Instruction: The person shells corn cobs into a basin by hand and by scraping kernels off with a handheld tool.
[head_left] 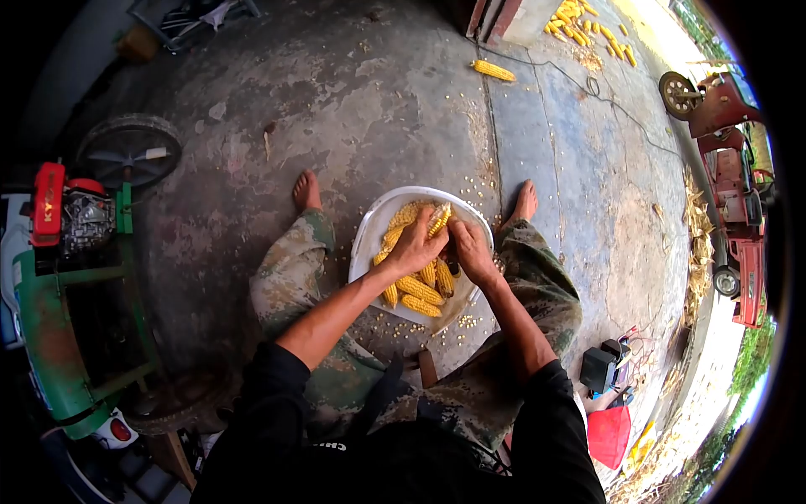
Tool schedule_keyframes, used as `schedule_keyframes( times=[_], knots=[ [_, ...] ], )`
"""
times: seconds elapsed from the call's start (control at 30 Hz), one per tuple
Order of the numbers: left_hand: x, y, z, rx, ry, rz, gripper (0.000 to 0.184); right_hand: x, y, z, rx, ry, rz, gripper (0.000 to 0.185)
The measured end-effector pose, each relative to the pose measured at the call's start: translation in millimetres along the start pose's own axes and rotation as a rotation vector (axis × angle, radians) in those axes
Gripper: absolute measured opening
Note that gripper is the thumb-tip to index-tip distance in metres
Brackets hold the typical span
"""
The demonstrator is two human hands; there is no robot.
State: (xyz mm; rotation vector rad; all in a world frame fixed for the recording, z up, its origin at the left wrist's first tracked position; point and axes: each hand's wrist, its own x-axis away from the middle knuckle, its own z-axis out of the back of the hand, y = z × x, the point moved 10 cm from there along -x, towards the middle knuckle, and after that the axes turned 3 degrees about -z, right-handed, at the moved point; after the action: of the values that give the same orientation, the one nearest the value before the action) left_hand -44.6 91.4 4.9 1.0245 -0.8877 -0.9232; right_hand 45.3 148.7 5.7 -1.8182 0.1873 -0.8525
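A partly stripped corn cob (440, 217) sticks up over the white basin (363, 233), its tip pale. My left hand (416, 247) is closed around this cob from the left. Just right of it, my right hand (473, 249) has its fingers curled in close against the cob. What the right fingers grip is hidden, and the area beneath them is dark. Several yellow corn cobs (419, 289) lie in the basin below my hands, with loose kernels (405, 215) toward its far side.
Kernels are scattered on the concrete floor (378, 101) around the basin. A single corn cob (493, 70) lies ahead, near a cable (592, 86). A green machine with a red engine (74, 210) stands left. Right are a red three-wheeler (730, 168) and a black box (598, 370).
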Motion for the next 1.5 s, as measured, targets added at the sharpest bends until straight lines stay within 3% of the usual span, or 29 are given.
schedule_keyframes(
  times=[0.23, 0.33, 0.43, 0.47, 0.53, 0.67, 0.77, 0.83, 1.17, 1.33, 1.5],
  knots=[
    [3, 4, 4, 0.023, 0.12, -0.066, 0.056, 1, 3, 2, 0.067, 0.042, 0.123, 0.037],
    [1, 13, 8, 0.057, 0.091, -0.043, 0.052, 12, -25, 1, 0.332, 0.069, 0.494, 0.036],
    [-2, 13, 2, 0.117, 0.018, -0.063, 0.05, -1, 12, 11, -0.247, 0.056, -0.064, 0.038],
    [-2, 14, 1, 0.137, -0.006, -0.068, 0.049, -1, 8, 10, -0.246, 0.056, -0.064, 0.038],
    [3, -9, -16, 0.419, -0.137, 0.207, 0.052, -2, 9, 10, -0.316, 0.098, -0.097, 0.041],
    [6, -7, -17, 0.457, -0.163, 0.249, 0.053, -8, 16, 24, -0.022, 0.162, -0.08, 0.043],
    [3, -16, -16, 0.433, -0.06, 0.155, 0.052, -9, 16, 20, 0.007, 0.096, -0.057, 0.045],
    [-1, -9, -4, 0.072, 0.032, -0.047, 0.054, -7, 12, 14, 0.002, 0.063, -0.062, 0.043],
    [-1, -12, 2, 0.096, 0.038, -0.013, 0.056, 1, 6, 1, -0.044, 0.03, -0.025, 0.041],
    [-5, -12, 6, 0.059, 0.061, -0.008, 0.062, -2, 18, 9, -0.215, 0.083, -0.066, 0.038],
    [-5, -14, 1, 0.065, 0.04, -0.056, 0.061, -12, 20, 29, -0.019, 0.137, 0.01, 0.039]
  ],
)
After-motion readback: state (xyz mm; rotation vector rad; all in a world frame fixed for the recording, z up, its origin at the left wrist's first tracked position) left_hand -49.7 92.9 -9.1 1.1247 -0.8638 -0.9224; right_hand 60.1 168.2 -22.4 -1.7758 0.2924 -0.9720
